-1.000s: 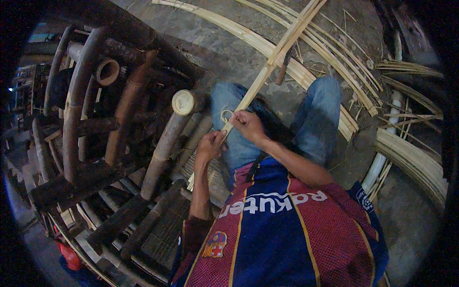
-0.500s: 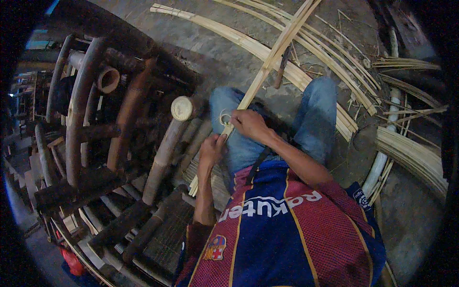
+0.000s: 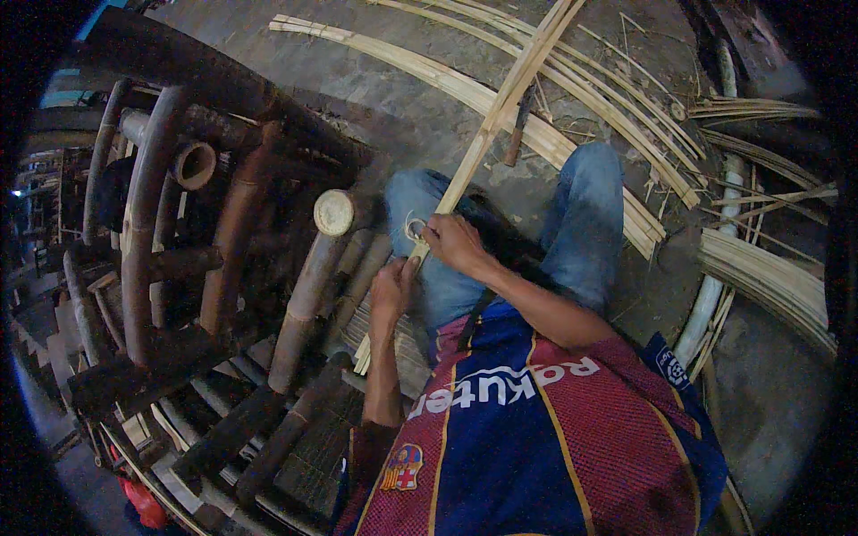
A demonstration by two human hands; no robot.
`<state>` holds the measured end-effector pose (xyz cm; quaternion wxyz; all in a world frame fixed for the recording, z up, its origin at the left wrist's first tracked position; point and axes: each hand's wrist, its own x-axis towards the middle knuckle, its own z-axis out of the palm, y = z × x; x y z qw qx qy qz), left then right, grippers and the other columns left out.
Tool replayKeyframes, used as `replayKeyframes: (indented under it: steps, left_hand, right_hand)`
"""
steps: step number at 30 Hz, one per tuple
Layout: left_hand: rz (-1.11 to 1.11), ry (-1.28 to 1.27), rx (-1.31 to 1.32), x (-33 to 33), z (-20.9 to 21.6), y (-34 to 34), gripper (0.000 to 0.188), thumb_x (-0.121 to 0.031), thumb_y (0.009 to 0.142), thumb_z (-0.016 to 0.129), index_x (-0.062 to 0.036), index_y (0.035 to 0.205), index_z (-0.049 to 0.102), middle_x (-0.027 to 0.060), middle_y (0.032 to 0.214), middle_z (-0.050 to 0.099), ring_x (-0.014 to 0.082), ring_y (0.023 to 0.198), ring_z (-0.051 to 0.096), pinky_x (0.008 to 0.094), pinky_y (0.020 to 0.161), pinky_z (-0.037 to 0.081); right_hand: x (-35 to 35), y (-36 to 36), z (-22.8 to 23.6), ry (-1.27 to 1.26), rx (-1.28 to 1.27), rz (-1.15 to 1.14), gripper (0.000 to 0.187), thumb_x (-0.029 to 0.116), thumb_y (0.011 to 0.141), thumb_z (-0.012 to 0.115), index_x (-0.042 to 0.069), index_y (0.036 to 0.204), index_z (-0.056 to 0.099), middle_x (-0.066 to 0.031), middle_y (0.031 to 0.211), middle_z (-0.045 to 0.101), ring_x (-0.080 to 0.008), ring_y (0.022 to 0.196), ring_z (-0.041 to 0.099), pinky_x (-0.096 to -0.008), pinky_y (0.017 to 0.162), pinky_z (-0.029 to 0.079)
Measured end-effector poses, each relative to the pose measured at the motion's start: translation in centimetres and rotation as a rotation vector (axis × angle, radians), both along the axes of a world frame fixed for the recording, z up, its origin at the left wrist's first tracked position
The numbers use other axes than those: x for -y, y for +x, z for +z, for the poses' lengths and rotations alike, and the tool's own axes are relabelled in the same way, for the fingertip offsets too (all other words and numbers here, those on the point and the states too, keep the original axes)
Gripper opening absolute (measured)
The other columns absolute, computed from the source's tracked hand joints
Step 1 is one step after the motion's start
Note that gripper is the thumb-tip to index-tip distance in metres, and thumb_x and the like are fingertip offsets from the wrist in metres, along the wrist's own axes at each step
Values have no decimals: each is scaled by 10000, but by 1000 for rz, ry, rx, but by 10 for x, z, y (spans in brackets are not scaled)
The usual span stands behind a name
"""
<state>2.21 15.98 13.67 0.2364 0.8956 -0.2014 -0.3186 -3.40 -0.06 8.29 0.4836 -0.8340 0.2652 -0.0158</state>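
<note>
A long bundle of pale bamboo strips slants across my lap and out past my knees. Around its near end, my left hand is closed, fingers wrapped below the tie. My right hand pinches at the same bundle just above, beside a thin curled binding strip that forms a small loop. Fingertips hide how far the strip goes round the bundle. On the ground beyond my knees lies a tool with a wooden handle and a dark blade, partly behind the bundle.
More long bamboo strips lie on the ground ahead. Bundled strips rest across a pale pole at the right. Close on my left stands a frame of thick dark bamboo poles, with an upright cut bamboo pole near my left knee.
The whole view has shifted slightly. Both hands stay on the bundle; the right fingers have moved a little at the curled strip, whose loop looks slightly different.
</note>
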Motion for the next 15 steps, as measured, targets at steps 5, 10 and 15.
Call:
replayKeyframes:
  steps: [5, 10, 15]
  left_hand:
    - [39, 70, 64, 9, 4, -7, 382, -369, 947, 545, -3, 906, 646, 265, 824, 621, 463, 844, 601, 511, 729, 437]
    - [25, 25, 24, 5, -5, -5, 378, -380, 950, 540, -19, 925, 649, 261, 841, 631, 469, 849, 599, 511, 730, 445]
    - [70, 41, -25, 0, -9, -7, 402, -409, 954, 529, -27, 924, 650, 255, 836, 634, 463, 842, 603, 505, 728, 451]
  right_hand:
    - [-15, -11, 4, 63, 127, -104, 233, 199, 920, 593, 4, 793, 588, -201, 664, 585, -388, 619, 594, -449, 557, 434]
    - [-18, -16, -2, 82, 244, -111, 235, 205, 921, 605, 5, 799, 591, -200, 650, 572, -353, 577, 579, -438, 547, 427]
    - [6, -15, -7, 138, 212, 82, 209, 230, 900, 639, 25, 864, 633, -176, 698, 612, -303, 590, 595, -417, 558, 441]
